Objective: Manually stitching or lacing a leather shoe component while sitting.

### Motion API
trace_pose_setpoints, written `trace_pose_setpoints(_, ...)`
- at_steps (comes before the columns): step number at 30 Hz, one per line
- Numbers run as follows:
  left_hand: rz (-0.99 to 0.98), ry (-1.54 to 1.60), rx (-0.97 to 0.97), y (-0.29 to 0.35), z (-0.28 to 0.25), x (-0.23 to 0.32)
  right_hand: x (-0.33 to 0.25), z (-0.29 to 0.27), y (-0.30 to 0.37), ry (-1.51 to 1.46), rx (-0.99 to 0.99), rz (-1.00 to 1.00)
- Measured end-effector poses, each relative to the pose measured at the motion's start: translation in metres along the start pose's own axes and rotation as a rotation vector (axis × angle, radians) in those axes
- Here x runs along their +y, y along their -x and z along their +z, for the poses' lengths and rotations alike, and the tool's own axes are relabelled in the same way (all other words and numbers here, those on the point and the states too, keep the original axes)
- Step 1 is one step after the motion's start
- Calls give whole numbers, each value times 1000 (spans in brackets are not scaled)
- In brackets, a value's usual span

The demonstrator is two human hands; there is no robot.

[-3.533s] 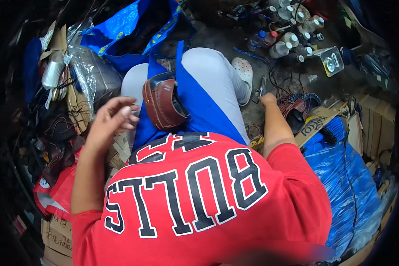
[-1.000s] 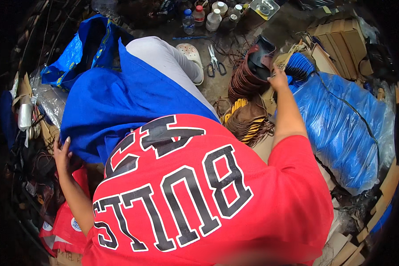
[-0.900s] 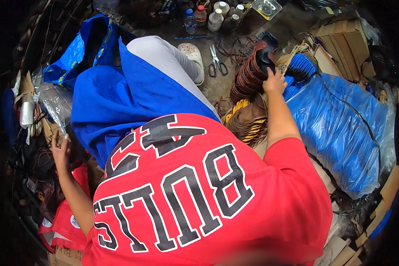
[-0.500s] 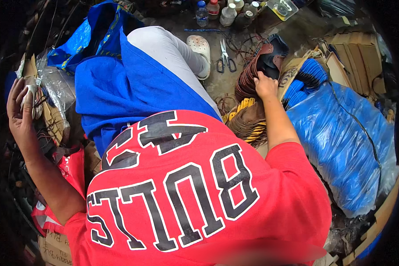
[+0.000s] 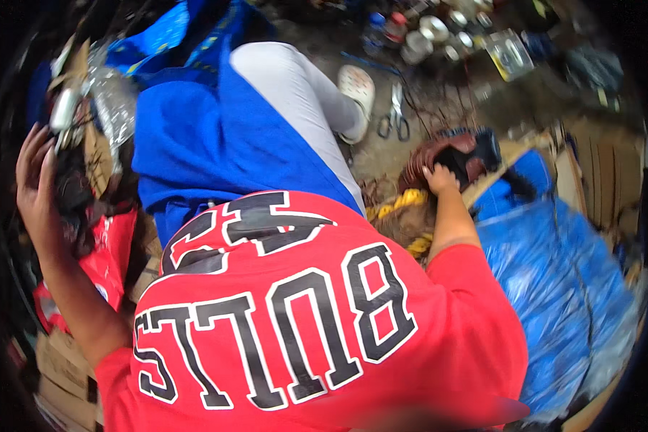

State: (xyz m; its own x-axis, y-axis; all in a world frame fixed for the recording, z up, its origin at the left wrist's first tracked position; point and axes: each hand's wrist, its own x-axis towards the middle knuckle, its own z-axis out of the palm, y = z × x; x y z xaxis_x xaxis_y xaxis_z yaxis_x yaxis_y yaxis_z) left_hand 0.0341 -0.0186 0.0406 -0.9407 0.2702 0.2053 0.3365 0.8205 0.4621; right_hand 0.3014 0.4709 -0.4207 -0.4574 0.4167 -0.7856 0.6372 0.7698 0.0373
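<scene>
My left hand [image 5: 37,173] is raised at the far left, its fingers stretched and apart with nothing visible between them. Just beyond its fingertips is a white cylindrical container [image 5: 63,109], apart from the hand. On the right, my right hand [image 5: 443,178] has its fingers curled over the near edge of a stack of brown leather pieces [image 5: 419,167], which look like shoe uppers with dark linings. Motion blur hides the exact grip. Below that hand lies a bundle of yellow and brown pieces [image 5: 403,209].
Scissors [image 5: 394,119] lie on the floor by a white clog [image 5: 356,97]. Several bottles and jars [image 5: 417,43] stand farther off. A blue plastic-wrapped bundle [image 5: 554,273] fills the right, near cardboard [image 5: 605,173]. Left are a red bag [image 5: 111,248] and clear plastic [image 5: 114,108].
The view has shifted, moving the floor things right and down. The white container, at my left fingers before, is now apart from them. My right hand stays at the brown stack.
</scene>
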Motion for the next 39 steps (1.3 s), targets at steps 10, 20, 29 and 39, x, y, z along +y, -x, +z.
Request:
trace_pose_setpoints(10, -22, 94, 70, 19, 3, -51, 5, -11, -5, -73, 19, -73)
trace_pose_setpoints(20, 27, 205, -49, -42, 76, -122, 22, -20, 13, -283, 174, -58)
trace_pose_setpoints(29, -159, 148, -237, -175, 216, -207, -11, -65, 55, -140, 321, 143)
trace_pose_setpoints(39, -755, -351, -818, -211, 354, -288, -72, -111, 89, -53, 498, 141)
